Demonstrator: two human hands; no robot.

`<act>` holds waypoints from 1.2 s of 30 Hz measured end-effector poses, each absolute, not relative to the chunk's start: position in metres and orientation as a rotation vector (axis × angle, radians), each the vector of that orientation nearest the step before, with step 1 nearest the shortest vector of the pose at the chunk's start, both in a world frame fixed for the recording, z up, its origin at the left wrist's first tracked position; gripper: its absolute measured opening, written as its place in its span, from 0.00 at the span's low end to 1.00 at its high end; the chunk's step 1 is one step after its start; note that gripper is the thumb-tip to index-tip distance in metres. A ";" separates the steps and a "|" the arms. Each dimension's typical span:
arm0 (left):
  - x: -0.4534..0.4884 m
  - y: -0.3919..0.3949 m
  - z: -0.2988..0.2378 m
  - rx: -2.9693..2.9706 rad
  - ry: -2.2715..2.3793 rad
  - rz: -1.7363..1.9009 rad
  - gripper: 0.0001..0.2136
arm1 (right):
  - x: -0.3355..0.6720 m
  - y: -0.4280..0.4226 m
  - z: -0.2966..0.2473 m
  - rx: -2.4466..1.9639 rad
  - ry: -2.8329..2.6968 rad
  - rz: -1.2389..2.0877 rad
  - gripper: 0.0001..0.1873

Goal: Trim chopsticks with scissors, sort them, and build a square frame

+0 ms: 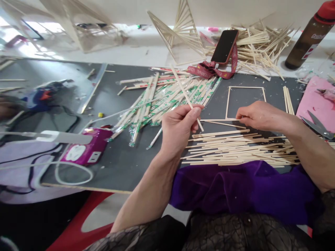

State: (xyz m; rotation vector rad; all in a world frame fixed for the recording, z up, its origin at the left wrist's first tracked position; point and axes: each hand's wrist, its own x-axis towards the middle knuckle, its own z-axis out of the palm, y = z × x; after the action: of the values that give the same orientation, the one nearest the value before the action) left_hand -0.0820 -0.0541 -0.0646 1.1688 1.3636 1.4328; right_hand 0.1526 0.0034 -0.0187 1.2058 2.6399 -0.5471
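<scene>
My left hand (180, 123) is closed around a wooden chopstick (184, 90), which slants up and to the left between thumb and fingers. My right hand (261, 113) pinches the right end of another chopstick (216, 120), lying nearly level just above the mat. Beside my right fingers is a rectangle of thin sticks (246, 86); its near right corner is hidden by that hand. Below both hands many loose chopsticks (235, 151) lie roughly side by side. To the left of my left hand, chopsticks in green-printed clear wrappers (159, 104) form a pile.
A phone (225, 47) with a red lanyard, a stick heap (256, 45) and a dark bottle (309, 38) stand behind. Scissors (318, 125) lie at right, purple cloth (235, 188) in front. At left are a purple box (87, 146), cables and a co-worker's blue glue gun (39, 96).
</scene>
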 end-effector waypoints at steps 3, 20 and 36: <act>-0.082 -0.054 -0.066 1.176 1.363 1.433 0.07 | 0.149 0.002 -0.020 1.231 2.602 -0.459 0.16; -0.079 -0.056 -0.066 1.199 1.415 1.400 0.06 | 0.136 -0.008 -0.033 1.135 2.597 -0.425 0.13; -0.071 -0.058 -0.069 1.161 1.378 1.259 0.10 | 0.129 -0.018 -0.045 1.076 2.659 -0.238 0.11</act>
State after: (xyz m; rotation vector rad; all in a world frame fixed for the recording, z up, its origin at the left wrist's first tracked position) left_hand -0.0710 -0.0581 -0.0692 1.1608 1.3783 1.2586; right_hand 0.1292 -0.0179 -0.0449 1.0755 2.6589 -0.2375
